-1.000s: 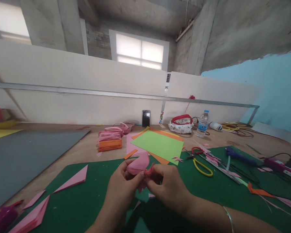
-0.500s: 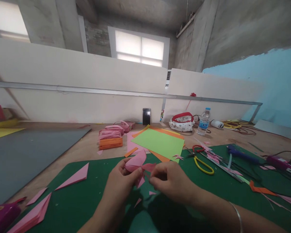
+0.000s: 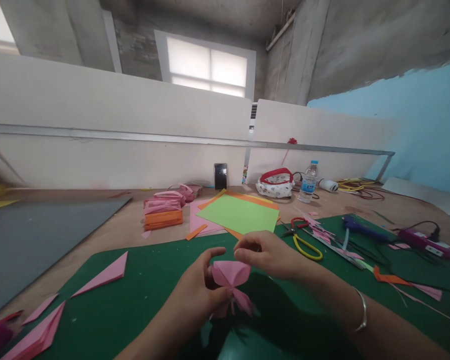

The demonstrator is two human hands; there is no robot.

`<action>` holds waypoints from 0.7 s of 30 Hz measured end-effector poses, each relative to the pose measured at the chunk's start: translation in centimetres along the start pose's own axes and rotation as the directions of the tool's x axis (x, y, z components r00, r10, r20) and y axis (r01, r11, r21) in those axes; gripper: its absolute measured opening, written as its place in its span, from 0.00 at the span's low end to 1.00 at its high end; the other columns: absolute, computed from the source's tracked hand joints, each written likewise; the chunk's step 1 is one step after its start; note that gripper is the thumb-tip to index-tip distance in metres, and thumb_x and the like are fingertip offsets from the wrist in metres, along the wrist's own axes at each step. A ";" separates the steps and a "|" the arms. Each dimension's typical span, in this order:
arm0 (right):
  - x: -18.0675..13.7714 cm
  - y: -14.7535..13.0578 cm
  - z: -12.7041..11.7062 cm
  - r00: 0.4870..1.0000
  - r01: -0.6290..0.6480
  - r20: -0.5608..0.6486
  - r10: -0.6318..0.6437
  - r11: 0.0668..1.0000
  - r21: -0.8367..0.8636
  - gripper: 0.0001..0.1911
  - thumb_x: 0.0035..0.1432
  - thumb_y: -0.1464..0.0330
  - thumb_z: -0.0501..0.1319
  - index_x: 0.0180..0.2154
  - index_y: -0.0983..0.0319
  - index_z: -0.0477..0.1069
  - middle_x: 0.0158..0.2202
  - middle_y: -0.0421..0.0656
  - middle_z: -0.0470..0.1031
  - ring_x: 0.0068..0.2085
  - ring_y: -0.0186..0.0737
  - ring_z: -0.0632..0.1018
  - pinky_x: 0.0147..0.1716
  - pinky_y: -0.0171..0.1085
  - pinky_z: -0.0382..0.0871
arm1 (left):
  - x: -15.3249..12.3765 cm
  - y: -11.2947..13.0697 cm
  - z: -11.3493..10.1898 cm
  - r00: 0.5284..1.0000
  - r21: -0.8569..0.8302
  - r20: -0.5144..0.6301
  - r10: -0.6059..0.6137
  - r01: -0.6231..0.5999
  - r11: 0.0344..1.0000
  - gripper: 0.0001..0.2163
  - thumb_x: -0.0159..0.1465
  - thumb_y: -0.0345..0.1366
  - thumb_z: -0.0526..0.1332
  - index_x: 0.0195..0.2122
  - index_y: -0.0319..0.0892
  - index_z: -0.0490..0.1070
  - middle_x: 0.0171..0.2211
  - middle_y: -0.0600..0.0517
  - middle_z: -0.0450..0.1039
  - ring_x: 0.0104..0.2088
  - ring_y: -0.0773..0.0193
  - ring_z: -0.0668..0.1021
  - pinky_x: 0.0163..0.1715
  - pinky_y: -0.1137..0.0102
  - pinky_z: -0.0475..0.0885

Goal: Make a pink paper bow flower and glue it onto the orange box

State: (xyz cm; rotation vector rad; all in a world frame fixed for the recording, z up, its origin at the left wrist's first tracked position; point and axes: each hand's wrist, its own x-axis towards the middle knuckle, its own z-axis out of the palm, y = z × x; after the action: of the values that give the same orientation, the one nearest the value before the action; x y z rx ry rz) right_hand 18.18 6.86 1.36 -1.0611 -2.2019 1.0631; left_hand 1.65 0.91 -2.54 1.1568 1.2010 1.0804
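Above the green cutting mat, a pink paper flower (image 3: pixel 230 274) with several folded petals is pinched in my left hand (image 3: pixel 195 287), the thumb lying across its lower left side near the centre. My right hand (image 3: pixel 268 252) is curled at the top right petal, fingertips on its upper edge; part of the petal is hidden behind them. A lower petal at the right is blurred. Folded pink paper pieces (image 3: pixel 104 275) lie on the mat to the left, with a thicker folded pink stack (image 3: pixel 37 332) closer to me.
Scissors with red and yellow handles (image 3: pixel 306 247), paper scraps (image 3: pixel 318 231), a blue glue gun (image 3: pixel 365 229) and a purple power strip (image 3: pixel 427 243) lie at the right. Coloured sheets (image 3: pixel 240 212), pink and orange bundles (image 3: pixel 164 219), a phone (image 3: pixel 220 176), a pouch (image 3: pixel 275 183) and a bottle (image 3: pixel 308 184) stand behind.
The flower has turned so its petals face me and has come slightly lower. My right hand has moved from its right side up to its top edge. The view has shifted slightly right.
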 end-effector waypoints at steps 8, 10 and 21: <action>-0.3 0.4 0.7 0.968 -0.123 0.235 0.087 0.982 0.145 0.03 0.46 0.72 0.62 0.27 0.65 0.74 0.21 0.35 0.68 0.23 0.27 0.66 0.21 0.27 0.56 | -0.5 0.2 0.3 0.999 0.092 0.046 -0.005 0.001 0.996 0.34 0.45 0.28 0.62 0.55 0.38 0.54 0.17 0.60 0.70 0.17 0.66 0.71 0.16 0.74 0.64; -0.3 0.4 0.8 0.978 -0.118 0.190 0.084 0.977 0.175 0.03 0.46 0.72 0.62 0.27 0.65 0.73 0.21 0.35 0.67 0.23 0.27 0.66 0.21 0.27 0.56 | -0.2 0.0 0.2 0.997 0.018 0.078 0.019 -0.020 1.000 0.30 0.45 0.29 0.65 0.51 0.37 0.59 0.22 0.55 0.73 0.20 0.65 0.73 0.19 0.73 0.66; -0.8 -0.3 1.4 0.999 -0.002 0.041 -0.003 0.991 0.132 0.04 0.47 0.71 0.62 0.28 0.66 0.74 0.24 0.38 0.72 0.26 0.31 0.70 0.25 0.28 0.62 | -0.1 0.7 -0.7 1.000 0.255 0.030 0.000 -0.007 0.967 0.09 0.54 0.39 0.61 0.27 0.38 0.73 0.23 0.49 0.75 0.24 0.63 0.73 0.23 0.73 0.63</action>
State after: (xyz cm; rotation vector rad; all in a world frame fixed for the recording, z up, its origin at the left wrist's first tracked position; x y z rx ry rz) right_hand 17.54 5.51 0.65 -0.9889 -2.1306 1.2220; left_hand 0.92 0.95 -1.85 1.3669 1.3431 0.9259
